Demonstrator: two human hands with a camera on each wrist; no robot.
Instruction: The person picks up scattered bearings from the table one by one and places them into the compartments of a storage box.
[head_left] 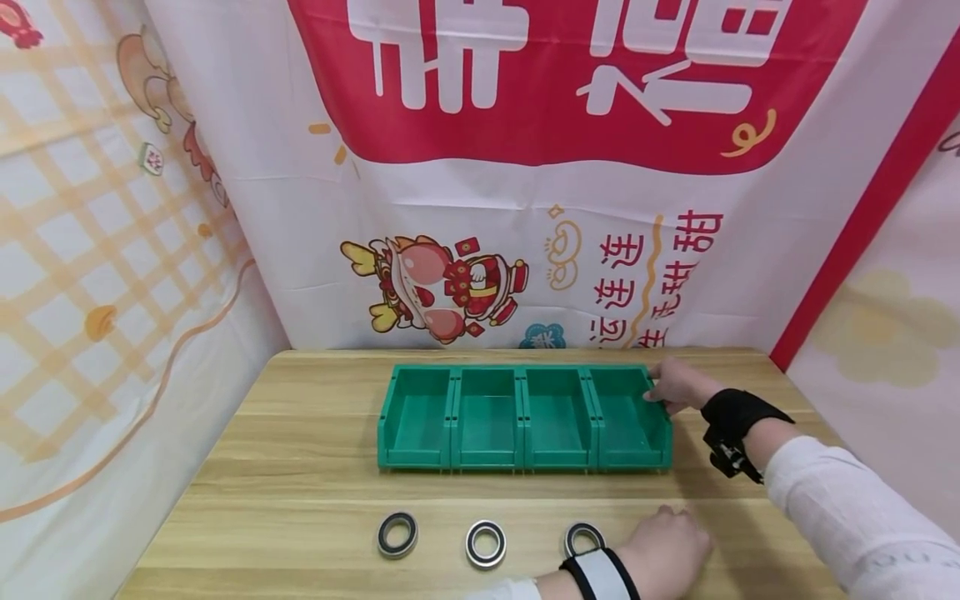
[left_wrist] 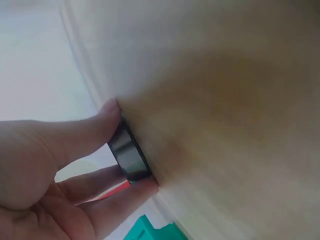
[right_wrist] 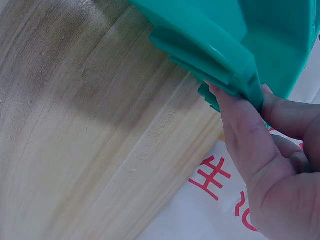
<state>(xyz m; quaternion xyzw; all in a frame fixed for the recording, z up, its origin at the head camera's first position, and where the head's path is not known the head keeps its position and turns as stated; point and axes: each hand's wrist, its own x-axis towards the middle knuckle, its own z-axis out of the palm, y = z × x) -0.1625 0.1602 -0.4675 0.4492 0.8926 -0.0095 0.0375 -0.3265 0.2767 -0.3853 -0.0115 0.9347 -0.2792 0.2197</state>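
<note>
A row of several joined green bins (head_left: 487,458) stands on the wooden table. My right hand (head_left: 678,385) pinches the side wall of the rightmost bin (right_wrist: 210,50), thumb inside and fingers outside. Nearer the front edge, my left hand (head_left: 667,546) grips a ball bearing (left_wrist: 129,155) by its rim between thumb and fingers, at the tabletop. In the head view that bearing is hidden under the hand. Three more bearings lie flat in front of the bins: one at left (head_left: 397,534), one in the middle (head_left: 486,544), and one (head_left: 583,538) partly covered by the left wrist strap.
The wooden tabletop (head_left: 300,467) runs back to a printed cloth (head_left: 465,192) hanging behind it. Cloth walls (head_left: 112,250) also close off the left and right sides. A black strap with a small camera (head_left: 735,429) is on the right wrist.
</note>
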